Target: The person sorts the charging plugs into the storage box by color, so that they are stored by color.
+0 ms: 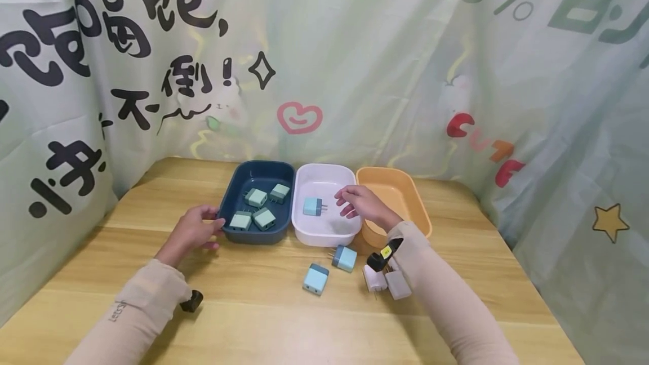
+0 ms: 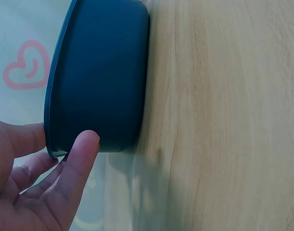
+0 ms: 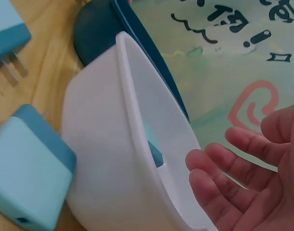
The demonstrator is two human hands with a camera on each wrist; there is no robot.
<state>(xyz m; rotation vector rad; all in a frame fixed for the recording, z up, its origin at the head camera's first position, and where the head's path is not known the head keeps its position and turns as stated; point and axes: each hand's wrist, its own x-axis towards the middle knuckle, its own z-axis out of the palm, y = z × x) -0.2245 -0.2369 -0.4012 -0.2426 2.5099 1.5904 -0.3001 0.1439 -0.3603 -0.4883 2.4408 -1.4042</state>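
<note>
My left hand [image 1: 195, 228] holds the near left corner of a dark blue tray [image 1: 235, 185]. In the left wrist view, the digits are around the tray's rim and one finger lies along its outer wall. Several pale green plug chargers [image 1: 264, 218] lie in this tray. My right hand [image 1: 366, 203] is over the right side of a white tray [image 1: 324, 236], fingers slightly bent, nothing between them. A light blue charger [image 1: 312, 206] with a darker blue end lies inside the white tray, prongs to the right.
An orange tray [image 1: 403, 196] stands right of the white one, partly behind my right arm. In front lie two light blue chargers, one nearer the white tray [image 1: 345, 258] and one nearer me [image 1: 316, 279]. White chargers [image 1: 398, 284] lie beneath my right wrist. A printed curtain [image 1: 355, 61] hangs behind the table.
</note>
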